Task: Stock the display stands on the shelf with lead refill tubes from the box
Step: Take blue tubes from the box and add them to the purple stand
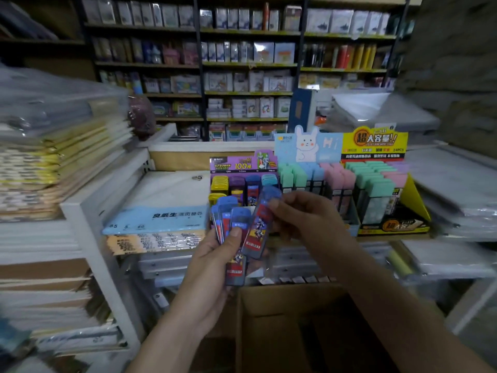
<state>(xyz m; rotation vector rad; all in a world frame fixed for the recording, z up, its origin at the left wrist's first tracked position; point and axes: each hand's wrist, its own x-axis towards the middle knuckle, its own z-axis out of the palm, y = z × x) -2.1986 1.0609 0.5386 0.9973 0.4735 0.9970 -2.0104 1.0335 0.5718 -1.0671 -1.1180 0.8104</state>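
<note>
Several lead refill tubes gripped as a fan in the left hand, thumb pressed across their fronts, at 6 o'clock from picture centre. Slim, flat, see-through cases: blue caps on top, dark bodies below with a red band and a cartoon-hero print. Exact count hard to tell, about four. Single tube of the same blue-capped kind pinched at its cap by fingertips of the right hand, leaning toward 1 o'clock, lower end overlapping the fan. Whether touching the fan, cannot tell.

At 12 o'clock from the hands, purple display stand on the shelf, header marked "100", rows partly filled with yellow-, purple-, dark-blue- and light-blue-capped tubes standing upright. Just beside it at 3 o'clock, bunny-card stand with green, blue and pink cases; further toward 3 o'clock, yellow stand with green and pink cases. At 9 o'clock of the purple stand, blue paper pack lying flat. At 6 o'clock, below both forearms, open cardboard box, inside too dark to make out.
</note>
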